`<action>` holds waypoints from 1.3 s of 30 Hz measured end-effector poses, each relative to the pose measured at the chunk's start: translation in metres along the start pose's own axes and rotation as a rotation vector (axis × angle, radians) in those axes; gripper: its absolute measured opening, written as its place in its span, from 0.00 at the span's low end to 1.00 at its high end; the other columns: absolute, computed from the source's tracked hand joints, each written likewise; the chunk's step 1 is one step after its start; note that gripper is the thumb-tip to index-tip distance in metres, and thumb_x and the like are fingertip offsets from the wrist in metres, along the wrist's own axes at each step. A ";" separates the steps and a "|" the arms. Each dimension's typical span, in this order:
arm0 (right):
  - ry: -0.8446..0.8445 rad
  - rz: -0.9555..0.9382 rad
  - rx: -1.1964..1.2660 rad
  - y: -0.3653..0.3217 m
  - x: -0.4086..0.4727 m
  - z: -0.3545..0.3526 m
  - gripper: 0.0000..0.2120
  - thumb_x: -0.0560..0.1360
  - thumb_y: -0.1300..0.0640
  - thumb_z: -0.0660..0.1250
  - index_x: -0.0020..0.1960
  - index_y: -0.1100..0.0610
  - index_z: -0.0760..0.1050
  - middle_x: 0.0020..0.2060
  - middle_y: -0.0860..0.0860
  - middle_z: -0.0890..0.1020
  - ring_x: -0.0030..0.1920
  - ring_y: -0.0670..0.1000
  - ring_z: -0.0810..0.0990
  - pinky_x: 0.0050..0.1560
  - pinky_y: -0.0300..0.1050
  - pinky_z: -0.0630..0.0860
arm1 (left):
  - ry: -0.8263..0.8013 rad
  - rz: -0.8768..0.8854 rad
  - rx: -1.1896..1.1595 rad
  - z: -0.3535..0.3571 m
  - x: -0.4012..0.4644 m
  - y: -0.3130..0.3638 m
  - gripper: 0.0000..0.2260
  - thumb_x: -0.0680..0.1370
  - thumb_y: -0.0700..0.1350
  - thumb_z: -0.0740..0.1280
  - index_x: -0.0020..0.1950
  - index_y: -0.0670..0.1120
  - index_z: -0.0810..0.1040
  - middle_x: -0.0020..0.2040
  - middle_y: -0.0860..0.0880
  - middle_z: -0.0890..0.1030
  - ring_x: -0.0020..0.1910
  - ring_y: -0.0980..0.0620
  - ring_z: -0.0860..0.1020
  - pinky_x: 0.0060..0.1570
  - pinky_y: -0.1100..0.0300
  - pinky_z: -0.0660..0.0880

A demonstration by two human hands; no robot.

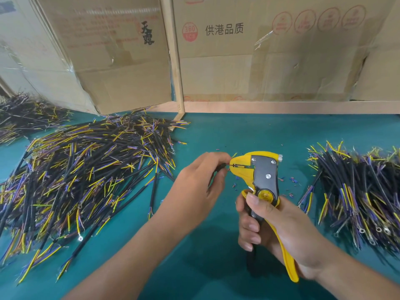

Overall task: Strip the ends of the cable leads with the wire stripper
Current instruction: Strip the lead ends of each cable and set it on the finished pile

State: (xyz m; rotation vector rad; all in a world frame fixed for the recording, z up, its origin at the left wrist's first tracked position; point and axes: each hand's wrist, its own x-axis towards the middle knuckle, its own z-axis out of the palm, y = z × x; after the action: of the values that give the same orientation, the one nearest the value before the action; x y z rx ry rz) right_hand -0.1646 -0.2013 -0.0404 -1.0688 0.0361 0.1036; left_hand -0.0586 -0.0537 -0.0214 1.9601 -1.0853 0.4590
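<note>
1. Far pile of cable leads [26, 114], at the left rear of the green bench [227, 135]: black-sheathed, with yellow and purple cores.
2. Large pile of cable leads [86, 169], left of centre, fanned loosely with the ends pointing many ways; probably the stock waiting to be stripped.
3. Left hand [201, 180]: fingers curled and pinching one cable lead [218, 168] close to its end. The lead's long axis runs roughly left to right, its tip pointing right into the tool's nose. The rest of the lead is mostly hidden behind the hand.
4. Wire stripper [259, 169], yellow and grey, just right of the left hand, nose facing left. The tip of the lead sits at the nose; whether the blades have bitten cannot be told.
5. Right hand [275, 226]: fingers and thumb wrapped round both handles, which appear drawn close together. This is the nearer hand to the squeeze; the left hand must hold the lead in line with the nose.
6. Snipped bits of insulation [292, 180] scattered on the bench around the tool.
7. Right pile of cable leads [357, 191], laid more evenly, some with ring terminals; likely finished work.
</note>
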 end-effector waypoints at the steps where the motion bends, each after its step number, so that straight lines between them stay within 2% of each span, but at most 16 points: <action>1: -0.002 0.001 0.001 0.000 0.000 0.000 0.16 0.70 0.50 0.72 0.44 0.63 0.77 0.30 0.56 0.65 0.27 0.54 0.65 0.29 0.48 0.70 | 0.017 0.012 0.034 0.000 0.000 0.000 0.06 0.79 0.34 0.66 0.55 0.40 0.79 0.44 0.55 0.75 0.38 0.67 0.70 0.42 0.76 0.64; 3: -0.010 0.007 0.010 0.001 0.000 0.000 0.17 0.72 0.48 0.74 0.44 0.63 0.77 0.30 0.56 0.65 0.27 0.54 0.65 0.29 0.48 0.70 | 0.048 0.029 0.073 -0.002 0.001 0.000 0.05 0.79 0.37 0.66 0.54 0.41 0.80 0.44 0.53 0.77 0.37 0.62 0.71 0.42 0.69 0.70; 5: -0.020 0.010 0.016 0.001 0.000 0.000 0.19 0.70 0.47 0.75 0.44 0.63 0.76 0.30 0.56 0.65 0.27 0.54 0.64 0.29 0.49 0.69 | 0.055 0.048 0.112 -0.003 0.001 0.001 0.07 0.81 0.42 0.65 0.54 0.42 0.81 0.44 0.50 0.80 0.38 0.51 0.77 0.40 0.55 0.77; 7: -0.028 0.013 0.015 0.000 0.000 -0.001 0.22 0.67 0.46 0.78 0.44 0.63 0.77 0.30 0.56 0.65 0.26 0.54 0.64 0.29 0.49 0.69 | 0.051 0.067 0.148 -0.004 0.000 0.000 0.10 0.81 0.45 0.63 0.55 0.42 0.81 0.45 0.49 0.81 0.40 0.45 0.79 0.38 0.49 0.77; 10: -0.036 0.008 0.004 -0.002 -0.001 -0.001 0.25 0.64 0.43 0.81 0.44 0.62 0.77 0.29 0.55 0.65 0.26 0.53 0.64 0.28 0.48 0.69 | 0.045 -0.024 0.110 -0.003 0.000 -0.002 0.08 0.79 0.43 0.68 0.57 0.43 0.78 0.44 0.53 0.81 0.37 0.55 0.76 0.38 0.55 0.76; 12: -0.038 -0.001 -0.005 -0.003 -0.002 -0.001 0.26 0.63 0.42 0.81 0.43 0.62 0.77 0.28 0.54 0.65 0.25 0.53 0.64 0.28 0.47 0.68 | 0.024 -0.063 0.051 -0.005 0.001 -0.005 0.07 0.78 0.42 0.70 0.55 0.43 0.77 0.41 0.55 0.79 0.33 0.63 0.73 0.35 0.67 0.70; 14: -0.008 0.004 -0.016 -0.004 -0.002 -0.001 0.26 0.63 0.40 0.82 0.42 0.61 0.77 0.27 0.53 0.64 0.24 0.51 0.63 0.26 0.45 0.67 | -0.015 -0.046 -0.018 -0.008 0.003 -0.008 0.04 0.79 0.44 0.68 0.51 0.44 0.79 0.36 0.56 0.79 0.29 0.62 0.68 0.32 0.72 0.64; 18: 0.071 0.025 -0.084 -0.008 -0.003 -0.004 0.23 0.65 0.40 0.78 0.38 0.59 0.75 0.26 0.52 0.62 0.21 0.49 0.60 0.24 0.40 0.65 | -0.153 -0.179 -0.271 -0.009 0.003 -0.013 0.07 0.83 0.47 0.64 0.50 0.49 0.80 0.35 0.54 0.78 0.29 0.59 0.65 0.30 0.69 0.63; 21: 0.081 0.022 -0.096 -0.008 -0.003 -0.005 0.21 0.67 0.41 0.75 0.37 0.58 0.74 0.26 0.52 0.62 0.21 0.49 0.59 0.24 0.39 0.64 | -0.158 -0.227 -0.325 -0.005 0.003 -0.013 0.07 0.82 0.47 0.63 0.46 0.52 0.77 0.34 0.56 0.74 0.32 0.58 0.67 0.32 0.64 0.65; 23: 0.084 0.015 -0.125 -0.009 -0.002 -0.003 0.21 0.67 0.40 0.75 0.36 0.57 0.74 0.26 0.52 0.62 0.21 0.49 0.59 0.24 0.38 0.64 | -0.128 -0.176 -0.236 -0.005 0.004 -0.016 0.07 0.82 0.45 0.63 0.46 0.50 0.77 0.33 0.56 0.71 0.32 0.56 0.66 0.33 0.62 0.65; 24: 0.083 0.014 -0.144 -0.009 -0.002 -0.003 0.21 0.67 0.40 0.75 0.37 0.57 0.74 0.26 0.52 0.62 0.21 0.49 0.59 0.24 0.39 0.63 | -0.114 -0.129 -0.157 -0.008 0.004 -0.017 0.06 0.82 0.44 0.64 0.46 0.47 0.77 0.33 0.56 0.71 0.32 0.58 0.66 0.33 0.65 0.64; 27: 0.087 0.026 -0.200 -0.013 -0.001 -0.003 0.22 0.66 0.38 0.75 0.38 0.57 0.75 0.27 0.52 0.62 0.22 0.50 0.59 0.24 0.39 0.63 | -0.121 0.025 0.019 -0.018 0.009 -0.021 0.06 0.82 0.42 0.64 0.48 0.42 0.78 0.36 0.55 0.75 0.35 0.58 0.70 0.36 0.70 0.65; 30: 0.080 0.040 -0.237 -0.015 -0.003 -0.005 0.22 0.66 0.37 0.75 0.38 0.57 0.76 0.27 0.52 0.63 0.22 0.49 0.60 0.24 0.40 0.63 | -0.162 0.108 0.075 -0.023 0.010 -0.024 0.08 0.82 0.44 0.62 0.49 0.41 0.78 0.40 0.52 0.76 0.38 0.53 0.72 0.40 0.66 0.69; 39: 0.077 0.052 -0.282 -0.017 -0.006 -0.003 0.21 0.66 0.37 0.74 0.37 0.56 0.76 0.28 0.52 0.64 0.23 0.50 0.61 0.24 0.39 0.64 | -0.205 0.157 0.122 -0.025 0.010 -0.030 0.08 0.83 0.43 0.62 0.49 0.40 0.78 0.41 0.50 0.77 0.39 0.49 0.74 0.41 0.55 0.72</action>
State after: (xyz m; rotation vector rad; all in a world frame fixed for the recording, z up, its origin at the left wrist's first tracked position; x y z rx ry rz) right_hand -0.1688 -0.2127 -0.0266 -1.3538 0.1217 0.1171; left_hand -0.0269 -0.0304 -0.0152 2.0716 -1.3770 0.4227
